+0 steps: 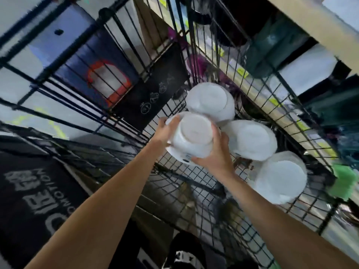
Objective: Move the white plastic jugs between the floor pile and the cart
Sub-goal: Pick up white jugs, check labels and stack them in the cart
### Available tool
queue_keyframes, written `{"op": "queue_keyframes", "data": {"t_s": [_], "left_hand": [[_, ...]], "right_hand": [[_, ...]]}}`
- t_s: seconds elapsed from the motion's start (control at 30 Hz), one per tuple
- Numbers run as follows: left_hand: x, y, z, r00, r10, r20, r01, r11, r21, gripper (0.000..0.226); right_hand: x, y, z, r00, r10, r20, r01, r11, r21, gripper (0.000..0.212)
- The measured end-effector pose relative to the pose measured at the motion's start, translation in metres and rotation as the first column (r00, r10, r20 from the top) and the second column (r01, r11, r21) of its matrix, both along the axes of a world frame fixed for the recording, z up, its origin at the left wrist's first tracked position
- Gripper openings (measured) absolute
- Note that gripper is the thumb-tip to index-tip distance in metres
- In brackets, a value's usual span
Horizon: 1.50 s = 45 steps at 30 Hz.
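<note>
Hands [166,131] [218,154] gripping white jug [194,135], base upward

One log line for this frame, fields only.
left hand: grips jug | right hand: grips same jug | cart: holds three other jugs

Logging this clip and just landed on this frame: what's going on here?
A person grips one white jug with both hands, the left hand on its left side and the right hand on its lower right. Its base faces the camera, over the black wire cart. Three more lie in the cart: a far jug, a middle jug and a near jug. Whether the held one is going in or coming out cannot be told.
</note>
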State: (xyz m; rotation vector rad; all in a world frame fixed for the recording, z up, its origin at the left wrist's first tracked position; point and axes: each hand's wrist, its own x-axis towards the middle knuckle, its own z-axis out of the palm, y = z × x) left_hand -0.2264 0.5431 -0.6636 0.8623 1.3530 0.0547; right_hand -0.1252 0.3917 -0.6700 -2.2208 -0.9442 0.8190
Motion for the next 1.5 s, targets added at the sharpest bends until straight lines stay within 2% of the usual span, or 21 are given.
{"op": "queue_keyframes", "data": {"t_s": [0.27, 0.4, 0.5, 0.53, 0.6, 0.67, 0.8, 0.87, 1.0, 1.03, 1.27, 1.43, 1.5], "left_hand": [[0.018, 0.021, -0.043, 1.0, 0.028, 0.001, -0.028, 1.0, -0.003, 0.046], [0.019, 0.027, -0.051, 0.999, 0.041, 0.02, -0.04, 0.999, -0.027, 0.044], [0.018, 0.027, -0.056, 0.999, 0.047, 0.023, -0.046, 0.999, -0.023, 0.036], [0.017, 0.027, -0.059, 0.998, 0.055, 0.03, -0.054, 0.998, -0.028, 0.04], [0.015, 0.027, -0.063, 0.998, 0.057, 0.025, -0.056, 0.998, -0.031, 0.061], [0.015, 0.028, -0.062, 0.999, 0.041, 0.011, -0.04, 0.999, -0.027, 0.072], [0.019, 0.027, -0.054, 0.998, 0.031, -0.059, -0.032, 0.999, -0.01, 0.076], [0.019, 0.024, -0.046, 0.992, -0.029, -0.123, 0.032, 0.999, 0.019, 0.073], [0.019, 0.012, -0.02, 0.975, -0.136, -0.174, 0.15, 0.986, 0.074, 0.058], [0.02, 0.007, -0.011, 0.969, -0.167, -0.181, 0.185, 0.979, 0.088, 0.058], [0.05, -0.044, 0.066, 0.915, -0.386, -0.116, 0.401, 0.898, 0.182, 0.058], [0.095, -0.114, 0.111, 0.787, -0.614, -0.055, 0.605, 0.751, 0.265, 0.058], [0.115, -0.153, 0.126, 0.751, -0.66, -0.017, 0.641, 0.723, 0.258, 0.061]], "right_hand": [[-0.008, 0.022, -0.065, 0.989, -0.043, 0.141, 0.042, 0.999, 0.007, 0.124], [-0.004, 0.03, -0.079, 0.988, -0.021, 0.153, 0.019, 1.0, 0.018, 0.113], [-0.004, 0.035, -0.086, 0.985, 0.003, 0.171, -0.008, 1.0, 0.029, 0.115], [-0.003, 0.036, -0.088, 0.985, 0.009, 0.171, -0.014, 0.999, 0.029, 0.116], [0.0, 0.035, -0.091, 0.988, 0.028, 0.152, -0.034, 0.999, 0.039, 0.114], [0.004, 0.031, -0.092, 0.991, 0.053, 0.122, -0.06, 0.997, 0.051, 0.109], [0.01, 0.02, -0.083, 0.992, 0.122, 0.026, -0.122, 0.993, 0.0, 0.11], [0.011, 0.018, -0.072, 0.99, 0.131, -0.05, -0.131, 0.991, -0.01, 0.1], [0.015, 0.016, -0.036, 0.986, -0.04, -0.16, 0.031, 0.998, -0.059, 0.057], [0.017, 0.014, -0.027, 0.981, -0.076, -0.181, 0.063, 0.995, -0.074, 0.052], [0.041, -0.037, 0.046, 0.935, -0.251, -0.252, 0.244, 0.968, -0.059, 0.053], [0.07, -0.118, 0.089, 0.869, -0.413, -0.272, 0.426, 0.905, -0.011, 0.05], [0.081, -0.161, 0.103, 0.843, -0.48, -0.241, 0.5, 0.866, 0.023, 0.047]]}}
